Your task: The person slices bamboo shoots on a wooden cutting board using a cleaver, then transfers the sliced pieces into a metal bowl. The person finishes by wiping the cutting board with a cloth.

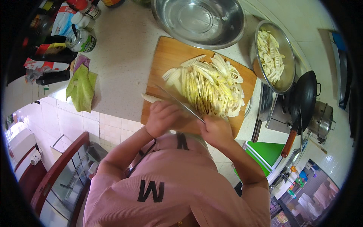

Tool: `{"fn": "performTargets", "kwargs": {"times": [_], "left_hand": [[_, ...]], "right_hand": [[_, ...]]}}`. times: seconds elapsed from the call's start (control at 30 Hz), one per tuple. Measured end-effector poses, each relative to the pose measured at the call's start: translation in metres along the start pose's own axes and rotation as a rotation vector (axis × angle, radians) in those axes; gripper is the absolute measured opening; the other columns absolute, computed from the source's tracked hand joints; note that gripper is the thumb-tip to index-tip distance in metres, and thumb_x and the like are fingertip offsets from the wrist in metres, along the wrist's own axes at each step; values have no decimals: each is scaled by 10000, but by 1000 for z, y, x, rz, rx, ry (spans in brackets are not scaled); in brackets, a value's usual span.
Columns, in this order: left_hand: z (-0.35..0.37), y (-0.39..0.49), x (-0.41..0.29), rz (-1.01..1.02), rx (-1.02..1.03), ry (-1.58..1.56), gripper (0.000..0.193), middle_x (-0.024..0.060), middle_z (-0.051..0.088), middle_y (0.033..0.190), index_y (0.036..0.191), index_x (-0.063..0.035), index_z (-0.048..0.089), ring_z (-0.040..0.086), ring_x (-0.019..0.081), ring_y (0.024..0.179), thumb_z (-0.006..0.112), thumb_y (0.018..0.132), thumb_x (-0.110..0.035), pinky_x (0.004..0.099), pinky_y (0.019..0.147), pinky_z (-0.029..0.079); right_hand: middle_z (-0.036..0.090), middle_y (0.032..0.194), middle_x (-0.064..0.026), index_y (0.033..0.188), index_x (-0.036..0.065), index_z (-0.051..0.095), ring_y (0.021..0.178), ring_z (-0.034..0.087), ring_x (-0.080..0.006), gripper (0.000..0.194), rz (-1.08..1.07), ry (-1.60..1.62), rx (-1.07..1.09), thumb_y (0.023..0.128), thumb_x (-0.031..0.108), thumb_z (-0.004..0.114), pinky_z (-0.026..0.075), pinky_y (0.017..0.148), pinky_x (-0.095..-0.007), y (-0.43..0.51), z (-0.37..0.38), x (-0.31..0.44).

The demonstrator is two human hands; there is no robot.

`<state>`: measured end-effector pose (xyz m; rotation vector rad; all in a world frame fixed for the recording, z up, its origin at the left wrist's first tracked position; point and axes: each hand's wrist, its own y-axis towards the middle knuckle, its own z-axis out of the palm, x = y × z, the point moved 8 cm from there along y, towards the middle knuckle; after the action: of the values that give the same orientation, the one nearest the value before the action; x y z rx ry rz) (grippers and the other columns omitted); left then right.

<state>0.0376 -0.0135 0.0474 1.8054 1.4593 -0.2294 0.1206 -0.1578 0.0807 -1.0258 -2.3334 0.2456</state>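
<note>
My right hand [217,132] grips a kitchen knife [183,105] near the front of a wooden cutting board [166,49]. The blade slants up and left, its edge close beside the fingers of my left hand [163,117]. That hand, slightly blurred, is curled over a pale piece of bamboo shoot [151,98], whose tip sticks out to the left. Beyond the blade lies a big heap of sliced bamboo shoots [210,85], pale yellow with comb-like hollows. How much of the held piece lies under my fingers is hidden.
A large steel basin [198,42] stands behind the board. To its right, a steel bowl [273,88] holds more slices. Further right are a cleaver [263,107] and a black wok [305,93]. Green cloth [82,89], a glass jar [85,42] and several bottles occupy the left side.
</note>
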Motion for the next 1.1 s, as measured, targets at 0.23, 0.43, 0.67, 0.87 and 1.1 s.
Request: {"fn": "performTargets", "kwargs": {"times": [0.23,0.43,0.67,0.87,1.1], "left_hand": [[0,-3,1,-13,-14,-41,347,26,649,1095,1044,-134,701,586,265,1053,677,697,-146,406,851,425],[-2,-3,2,-8,-32,-53,341,36,657,1082,1029,-111,704,591,270,1032,668,690,-121,412,858,436],[2,-9,5,-9,-32,-44,327,39,644,1096,1048,-118,693,588,269,1066,661,726,-170,419,866,430],[-2,-2,3,-11,-66,-76,337,33,655,1027,978,-97,703,593,278,993,696,641,-79,415,837,447],[-5,-5,5,-23,-98,-82,315,33,659,1009,966,-100,704,596,276,979,706,652,-73,405,821,455]], "right_hand": [[631,743,-181,773,27,605,675,628,-373,261,9,-32,13,920,243,608,486,615,-487,-6,7,3],[629,723,-181,782,25,605,680,626,-386,258,38,-1,34,910,249,614,489,631,-496,9,5,7],[643,754,-184,775,33,615,684,624,-402,252,44,-7,67,914,243,606,487,610,-504,-1,8,8],[644,729,-182,786,35,624,676,633,-392,259,-7,31,-60,917,258,611,490,607,-509,23,7,16],[638,719,-196,755,19,596,664,635,-398,290,33,-17,35,907,264,633,498,607,-500,-1,7,9]]}}
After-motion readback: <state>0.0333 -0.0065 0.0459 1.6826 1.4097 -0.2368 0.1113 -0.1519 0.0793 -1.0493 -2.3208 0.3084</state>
